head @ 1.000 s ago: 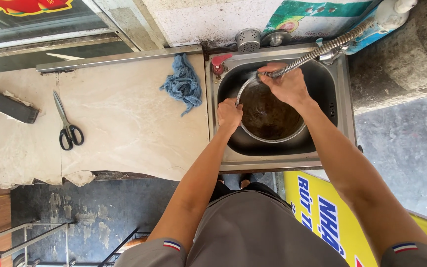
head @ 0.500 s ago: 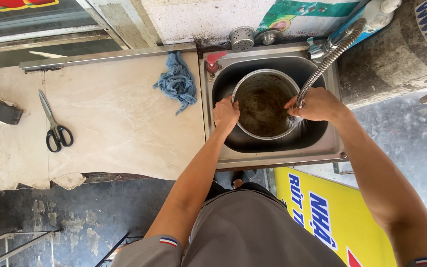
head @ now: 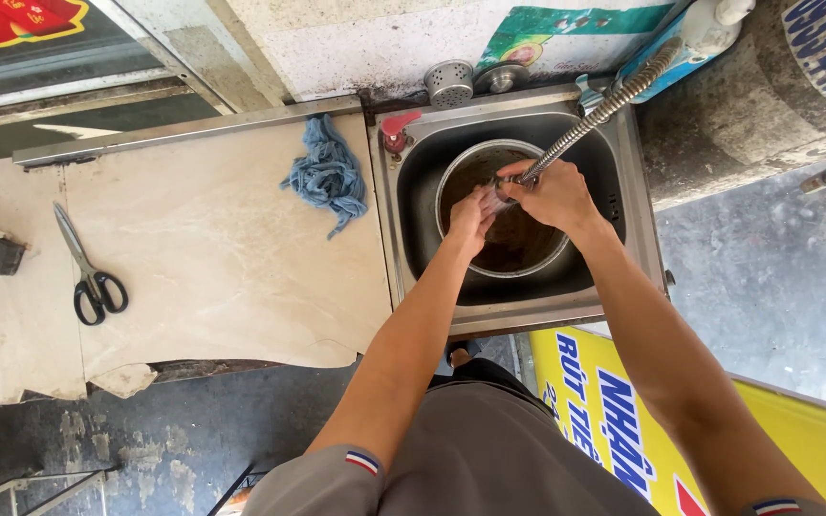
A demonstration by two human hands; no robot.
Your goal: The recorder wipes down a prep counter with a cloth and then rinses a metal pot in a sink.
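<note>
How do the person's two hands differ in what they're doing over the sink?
The right hand grips the end of the flexible metal spray hose; the left hand holds nothing, its fingers open beside the nozzle. The right hand sits farther back than the left. Both hover over the round metal pot in the sink.

A round steel pot [head: 518,256] holding dark brown liquid sits upright inside the steel sink [head: 623,287], while a ribbed flexible metal spray hose [head: 614,100] slants down from the sink's back right corner
</note>
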